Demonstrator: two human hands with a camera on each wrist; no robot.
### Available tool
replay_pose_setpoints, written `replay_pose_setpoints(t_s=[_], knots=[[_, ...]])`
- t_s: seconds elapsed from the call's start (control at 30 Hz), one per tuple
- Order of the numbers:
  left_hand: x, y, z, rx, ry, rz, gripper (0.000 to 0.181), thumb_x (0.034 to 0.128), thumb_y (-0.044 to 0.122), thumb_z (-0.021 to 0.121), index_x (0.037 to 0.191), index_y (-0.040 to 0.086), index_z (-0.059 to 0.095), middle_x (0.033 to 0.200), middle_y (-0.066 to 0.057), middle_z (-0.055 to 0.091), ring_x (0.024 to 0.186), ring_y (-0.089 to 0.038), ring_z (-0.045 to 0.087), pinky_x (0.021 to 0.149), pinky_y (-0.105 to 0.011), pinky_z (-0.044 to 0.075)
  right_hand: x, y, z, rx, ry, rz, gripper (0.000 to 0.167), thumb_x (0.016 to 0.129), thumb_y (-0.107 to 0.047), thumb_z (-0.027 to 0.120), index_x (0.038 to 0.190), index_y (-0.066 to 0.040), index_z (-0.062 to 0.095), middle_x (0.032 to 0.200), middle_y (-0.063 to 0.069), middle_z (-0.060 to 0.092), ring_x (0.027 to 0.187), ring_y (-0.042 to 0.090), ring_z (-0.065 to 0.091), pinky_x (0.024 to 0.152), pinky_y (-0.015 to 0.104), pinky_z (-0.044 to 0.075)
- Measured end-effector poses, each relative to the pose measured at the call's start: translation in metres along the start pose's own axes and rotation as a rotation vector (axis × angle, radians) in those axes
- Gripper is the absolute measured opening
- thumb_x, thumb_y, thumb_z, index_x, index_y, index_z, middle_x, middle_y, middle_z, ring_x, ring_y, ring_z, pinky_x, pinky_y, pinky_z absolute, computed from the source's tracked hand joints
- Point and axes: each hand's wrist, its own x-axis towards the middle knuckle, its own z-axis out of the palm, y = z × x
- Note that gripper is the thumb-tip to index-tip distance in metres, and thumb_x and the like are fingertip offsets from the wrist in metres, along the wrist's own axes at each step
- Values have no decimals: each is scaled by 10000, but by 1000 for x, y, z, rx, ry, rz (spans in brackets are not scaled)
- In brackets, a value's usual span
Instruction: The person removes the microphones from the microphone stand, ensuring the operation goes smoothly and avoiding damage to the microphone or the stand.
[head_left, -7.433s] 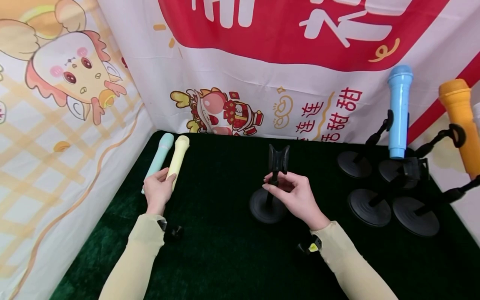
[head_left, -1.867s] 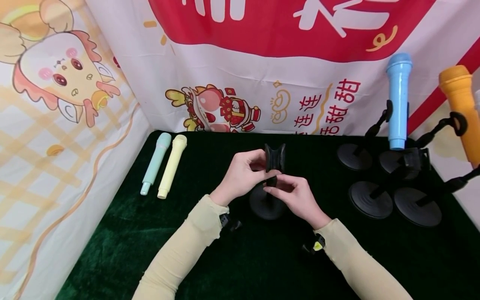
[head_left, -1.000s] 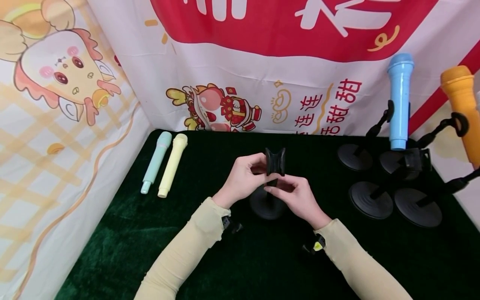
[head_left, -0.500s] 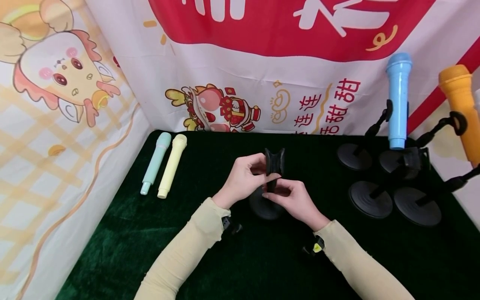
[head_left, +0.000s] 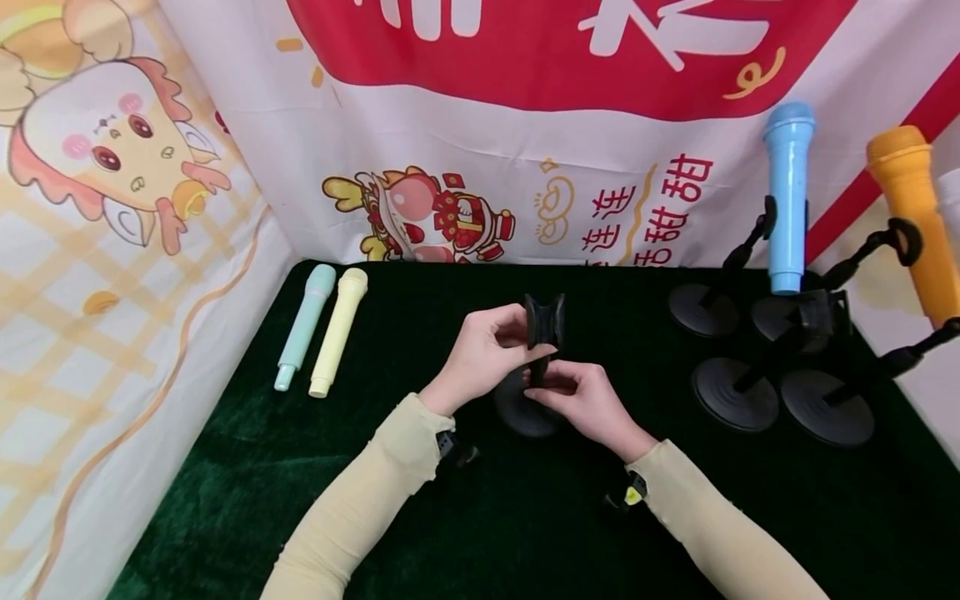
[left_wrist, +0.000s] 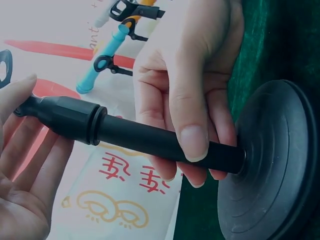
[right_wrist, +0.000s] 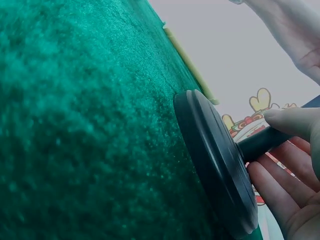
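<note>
A black microphone stand (left_wrist: 145,137) stands on the green cloth in mid-table, its round base (right_wrist: 215,160) flat on it. Its forked clip (head_left: 545,323) points up in the head view. My left hand (head_left: 480,354) pinches the stand's upper end just below the clip, thumb on the near side. Lower down, my right hand (head_left: 585,398) holds the thin pole between thumb and fingers, as the left wrist view shows. A mint microphone (head_left: 306,327) and a pale yellow microphone (head_left: 339,332) lie side by side on the left.
Several more black stands are grouped at the right; one base (head_left: 735,394) sits nearest the hands. A blue microphone (head_left: 787,200) and an orange microphone (head_left: 915,225) rest in clips there. Printed cloth (head_left: 450,125) hangs behind the table.
Since the oldest frame my left hand has let go of the yellow microphone and moved right to the stand's top. My right hand has slid slightly down the pole in the last second.
</note>
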Motion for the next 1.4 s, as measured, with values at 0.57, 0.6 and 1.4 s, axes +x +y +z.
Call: replay_pose_setpoints(t_s=[0.57,0.6,1.4], knots=[[2,-1,1,0,19,-27,230,939,221,776,1164,190,742,1097,71,732,992,-152,712,866,-342,577,1,-2,-7,-91,66,-60,203,919,10,746,1122,18,745,1075,133,742,1002,179,710,838,329,583],[1,-2,1,3,21,-33,255,936,219,779,1187,196,739,1125,73,729,1026,-145,702,890,-336,567,1,-2,-9,-97,76,-56,199,920,3,748,1119,17,746,1070,134,743,1000,181,711,841,330,582],[-23,-25,-18,121,-38,-238,448,900,430,785,1296,242,696,1264,119,668,1160,-75,623,1020,-410,494,65,59,-91,-245,388,-6,255,939,-213,775,1147,-65,771,1075,63,756,972,104,708,808,172,522]])
